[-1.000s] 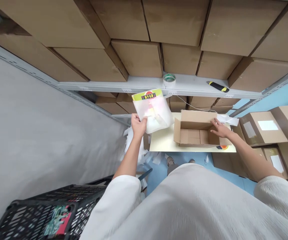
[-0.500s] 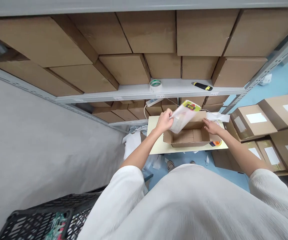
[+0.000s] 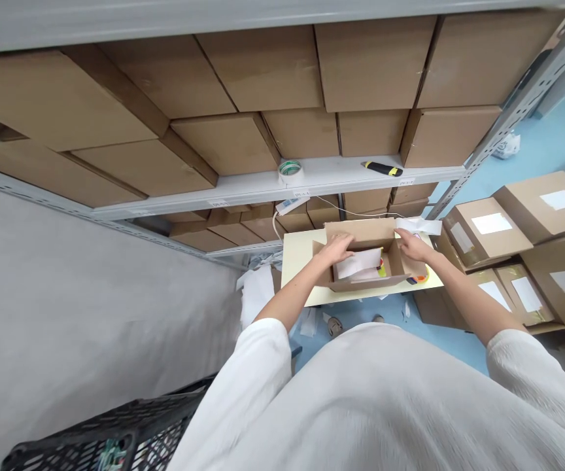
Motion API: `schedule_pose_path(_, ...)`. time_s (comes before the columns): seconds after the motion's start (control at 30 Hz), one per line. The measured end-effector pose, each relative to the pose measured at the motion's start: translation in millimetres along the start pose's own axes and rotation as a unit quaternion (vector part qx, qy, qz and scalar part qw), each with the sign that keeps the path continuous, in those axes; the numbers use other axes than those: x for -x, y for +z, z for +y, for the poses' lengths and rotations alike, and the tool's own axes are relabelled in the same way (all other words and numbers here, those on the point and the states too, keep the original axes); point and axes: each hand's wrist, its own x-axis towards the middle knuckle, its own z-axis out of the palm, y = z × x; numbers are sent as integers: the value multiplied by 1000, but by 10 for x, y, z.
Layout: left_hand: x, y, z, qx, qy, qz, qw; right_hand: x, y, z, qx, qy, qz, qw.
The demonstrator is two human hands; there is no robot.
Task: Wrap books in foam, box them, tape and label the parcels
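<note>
An open cardboard box (image 3: 361, 227) stands on the pale yellow tabletop (image 3: 296, 247) in front of me. Inside it lies a white plastic packet (image 3: 358, 263) with a yellow-green and red printed end. My left hand (image 3: 337, 250) reaches over the box's left side, fingers stretched out beside the packet and holding nothing. At the back right corner, my right hand (image 3: 411, 246) grips the box's edge. An orange and blue roll (image 3: 418, 277), perhaps tape, is partly visible beneath the right flap.
On the shelf (image 3: 322, 174) are a tape roll (image 3: 290, 171), a yellow-black utility knife (image 3: 383, 169) and cardboard boxes. More labelled boxes (image 3: 488, 226) are stacked at right. A white paper strip (image 3: 418, 226) lies behind my right hand; a black crate (image 3: 116, 432) stands at lower left.
The packet has gone down from above the box into it, and my left hand has let it go. My right hand has taken hold of the box's corner. The view has shifted slightly.
</note>
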Motion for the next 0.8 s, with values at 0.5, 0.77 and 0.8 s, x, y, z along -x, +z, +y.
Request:
schedule_pose_path(0.5,1038,-50,-282,172,-278,294,898,456,-288,88,-117,282,109,946)
schedule_pose_path(0.77,1179,79,-6,282,-199,212,914,267,-236,-76,-219,313,173,908)
schedule_pose_path(0.8,1188,66,42,279,-176,172,928,245,-217,-125,-263,296,152,906)
